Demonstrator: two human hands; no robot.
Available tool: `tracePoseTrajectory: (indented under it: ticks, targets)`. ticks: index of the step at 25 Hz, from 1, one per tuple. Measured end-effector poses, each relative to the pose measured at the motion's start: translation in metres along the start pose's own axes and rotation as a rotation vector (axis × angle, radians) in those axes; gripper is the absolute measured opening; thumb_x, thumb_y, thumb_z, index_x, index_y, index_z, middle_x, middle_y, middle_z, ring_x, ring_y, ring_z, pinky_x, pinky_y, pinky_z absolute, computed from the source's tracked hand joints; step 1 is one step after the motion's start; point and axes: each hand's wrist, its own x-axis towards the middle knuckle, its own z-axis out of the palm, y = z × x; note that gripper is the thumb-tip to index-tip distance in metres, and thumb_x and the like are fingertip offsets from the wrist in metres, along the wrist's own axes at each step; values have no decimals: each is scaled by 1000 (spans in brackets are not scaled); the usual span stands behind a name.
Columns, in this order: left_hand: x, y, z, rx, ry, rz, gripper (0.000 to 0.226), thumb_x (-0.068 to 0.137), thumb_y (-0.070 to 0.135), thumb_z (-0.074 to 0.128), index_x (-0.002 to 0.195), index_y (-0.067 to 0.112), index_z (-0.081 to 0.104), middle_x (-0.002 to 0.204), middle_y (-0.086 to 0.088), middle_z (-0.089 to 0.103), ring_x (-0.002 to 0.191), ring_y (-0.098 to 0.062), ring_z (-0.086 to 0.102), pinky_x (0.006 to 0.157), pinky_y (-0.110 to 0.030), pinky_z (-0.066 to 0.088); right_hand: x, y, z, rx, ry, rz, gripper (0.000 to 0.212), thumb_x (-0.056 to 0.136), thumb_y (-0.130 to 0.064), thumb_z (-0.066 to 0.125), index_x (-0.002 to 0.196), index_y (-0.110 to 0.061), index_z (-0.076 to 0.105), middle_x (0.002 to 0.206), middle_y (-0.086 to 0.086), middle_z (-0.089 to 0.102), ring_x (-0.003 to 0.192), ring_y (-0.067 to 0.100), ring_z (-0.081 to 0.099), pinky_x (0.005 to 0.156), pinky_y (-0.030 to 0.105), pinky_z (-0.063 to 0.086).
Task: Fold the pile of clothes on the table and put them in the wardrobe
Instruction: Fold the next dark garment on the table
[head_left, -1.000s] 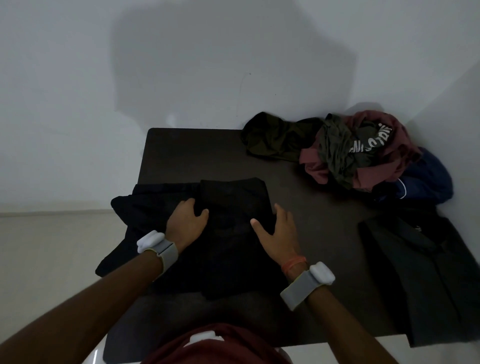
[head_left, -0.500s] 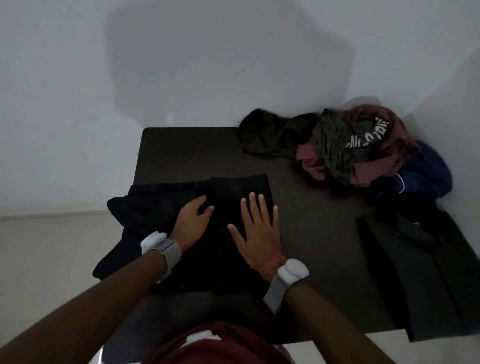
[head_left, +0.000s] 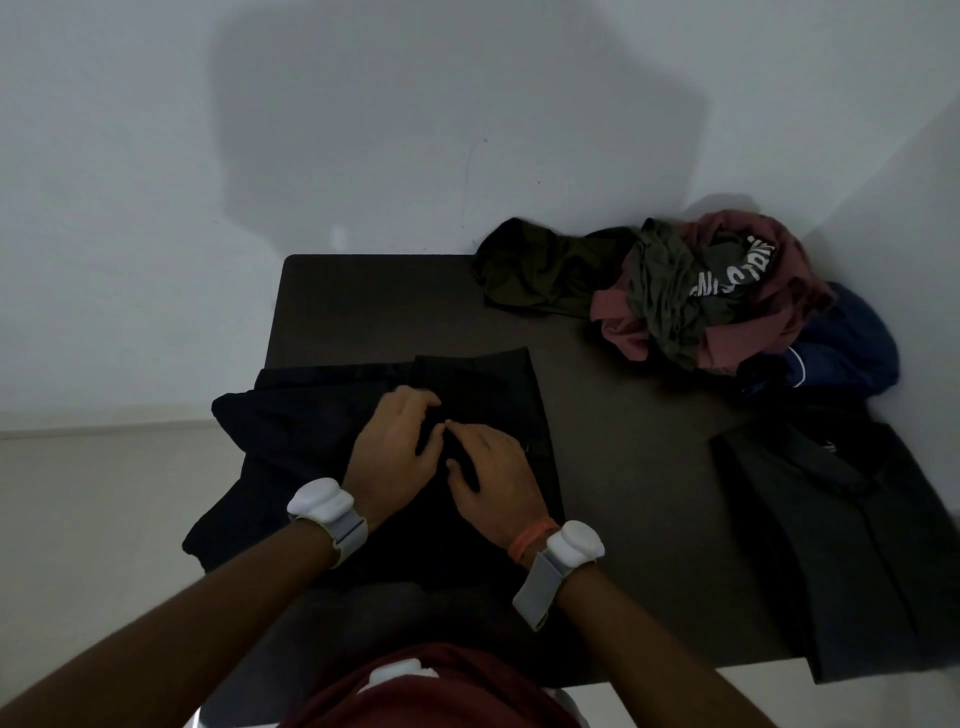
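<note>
The dark desk (head_left: 415, 312) filled most of the view, with its far edge against a pale wall. Biggest thing on it was the black garment (head_left: 311, 441), the piece being folded. It was spread over the left half, toward the near edge, with one part folded flat on top and the loose part spilling over the desk's left edge.

Next in size was a dark grey shirt (head_left: 857, 545), lying flat along the right edge down to the near right corner and hanging a bit past it. The unfolded pile (head_left: 727, 291) sat bunched in the far right corner. It had a maroon top with white lettering, something olive tangled into it, a navy piece (head_left: 852, 343) on its right side and another olive piece (head_left: 545, 270) trailing left along the far edge.

Both hands were right in the middle of the black garment, close together with fingertips almost meeting. The left hand (head_left: 397, 447) had its fingers curled down into the cloth, and the right hand (head_left: 493, 473) was the same, thumb tucked in, so both looked to be pinching up a bit of fabric. It was pretty dim, so the exact grip was hard to make out.

Each wrist had a white tracker on a grey strap, left (head_left: 322, 501) and right (head_left: 574, 543), plus a thin orange band (head_left: 530, 538) on the right one.
</note>
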Motion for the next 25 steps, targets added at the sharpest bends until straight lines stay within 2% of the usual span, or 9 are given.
tracePoseTrajectory:
  ticks: [2,5,7,10,13,17,20,22,25]
  targets:
    - [-6,-3,3,154,-165,193,34,93,39,55,114,15,65,107,1,55,95,-15,50,78,-33,48,0,5,-7,-27,174,60,36,92,-17,59,128,-17,63,120,-2,65,111,15,60,101,39,46]
    - [-12,-10,10,302,-302,170,51,90,54,51,120,16,65,111,0,56,99,-18,52,79,-34,49,-7,17,-17,-64,294,239,32,91,-21,60,123,-19,64,121,-3,62,112,14,56,98,40,46]
    - [-10,-10,10,289,-298,169,40,89,51,58,113,19,63,108,2,56,98,-18,52,81,-33,48,-12,23,-23,-89,281,387,37,93,-30,62,128,-19,59,127,0,57,115,16,52,98,39,46]
    - [-4,-6,7,270,-291,209,19,91,39,62,98,22,59,101,4,55,93,-18,52,79,-34,46,-15,27,-31,11,223,661,59,91,-53,65,134,-15,54,127,2,54,116,19,52,98,36,47]
    - [-6,-8,9,252,-268,183,12,92,32,62,95,20,59,99,3,57,91,-18,54,77,-34,46,-4,23,-44,274,89,895,57,84,-67,64,117,-20,64,111,-4,65,103,18,63,89,33,53]
    - [-9,-9,13,242,-262,193,23,94,38,46,102,20,59,103,3,57,93,-18,57,80,-35,49,5,22,-59,703,2,1006,22,83,-34,82,95,-18,75,91,-3,73,89,20,70,73,26,55]
    - [-11,-4,15,229,-295,244,45,98,45,36,126,17,59,127,0,58,117,-18,56,98,-34,47,1,28,-62,695,129,977,15,80,-22,84,92,-16,78,88,0,76,89,21,73,76,30,58]
    - [-12,3,19,234,-302,278,54,101,45,35,142,15,52,146,-4,51,136,-20,46,112,-37,41,-4,35,-66,695,176,956,11,78,-21,85,86,-17,78,86,0,77,87,21,74,76,32,60]
    - [-13,19,29,232,-325,284,58,103,46,33,151,16,43,156,-6,42,146,-23,36,118,-43,34,-9,35,-71,680,181,925,12,77,-21,85,84,-16,77,84,2,78,85,22,75,80,41,62]
